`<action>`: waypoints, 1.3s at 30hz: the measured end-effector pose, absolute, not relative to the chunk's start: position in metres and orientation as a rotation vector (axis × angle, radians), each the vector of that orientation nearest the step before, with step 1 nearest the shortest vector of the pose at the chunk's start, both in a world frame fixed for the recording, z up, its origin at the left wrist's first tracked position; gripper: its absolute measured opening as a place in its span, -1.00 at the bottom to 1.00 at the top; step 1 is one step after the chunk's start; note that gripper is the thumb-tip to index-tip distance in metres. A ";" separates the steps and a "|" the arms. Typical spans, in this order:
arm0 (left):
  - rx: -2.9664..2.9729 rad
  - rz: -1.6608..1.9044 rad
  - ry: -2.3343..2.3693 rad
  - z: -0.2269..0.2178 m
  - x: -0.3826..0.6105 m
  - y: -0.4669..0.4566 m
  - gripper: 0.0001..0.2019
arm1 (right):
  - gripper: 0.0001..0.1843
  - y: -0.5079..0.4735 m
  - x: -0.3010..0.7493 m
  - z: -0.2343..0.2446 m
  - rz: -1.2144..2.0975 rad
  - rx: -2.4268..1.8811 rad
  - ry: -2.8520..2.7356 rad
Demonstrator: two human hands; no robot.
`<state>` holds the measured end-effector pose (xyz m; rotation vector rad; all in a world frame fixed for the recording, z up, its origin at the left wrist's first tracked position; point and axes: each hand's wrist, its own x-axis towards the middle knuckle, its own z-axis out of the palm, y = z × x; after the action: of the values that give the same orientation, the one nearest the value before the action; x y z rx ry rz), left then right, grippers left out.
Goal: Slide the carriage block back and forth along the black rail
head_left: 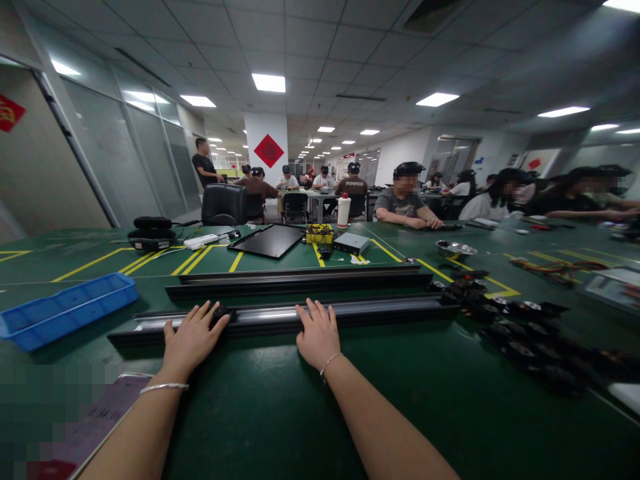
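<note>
A long black rail with a shiny channel [380,309] lies across the green table in front of me. My left hand [194,335] rests on its left part, fingers spread, the index finger and thumb beside a small black piece [223,312] on the rail. Farther right, my right hand [319,331] lies on the rail's near side with its fingers stretched over the channel. Behind it runs a second black rail [300,283], untouched. Many small black parts [525,333] are heaped past the rail's right end.
A blue plastic bin [70,308] stands at the left. Farther back are a flat black panel [270,240], a yellow box [319,233], a grey box [351,242], a white bottle [343,212] and a metal bowl [456,249]. A person [407,197] sits across the table.
</note>
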<state>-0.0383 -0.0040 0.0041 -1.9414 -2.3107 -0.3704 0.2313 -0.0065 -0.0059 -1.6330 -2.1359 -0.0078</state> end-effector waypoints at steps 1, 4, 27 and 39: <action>-1.944 -0.367 -2.311 0.004 -0.038 -0.004 -0.40 | -0.39 -0.007 0.231 -0.006 -0.011 -1.638 -2.139; -1.949 -0.348 -2.311 0.005 -0.038 -0.004 -0.39 | -0.39 -0.007 0.231 -0.005 -0.014 -1.645 -2.156; -1.937 -0.243 -2.263 0.003 -0.033 -0.002 -0.47 | -0.40 -0.007 0.231 -0.005 -0.021 -1.640 -2.144; -1.930 -0.172 -2.266 0.004 -0.032 -0.001 -0.46 | -0.39 -0.007 0.231 -0.005 -0.017 -1.629 -2.142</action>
<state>-0.0322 -0.0006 0.0042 -1.9301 -2.2657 -0.1718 0.2311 -0.0066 -0.0052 -1.6290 -2.1417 -0.0171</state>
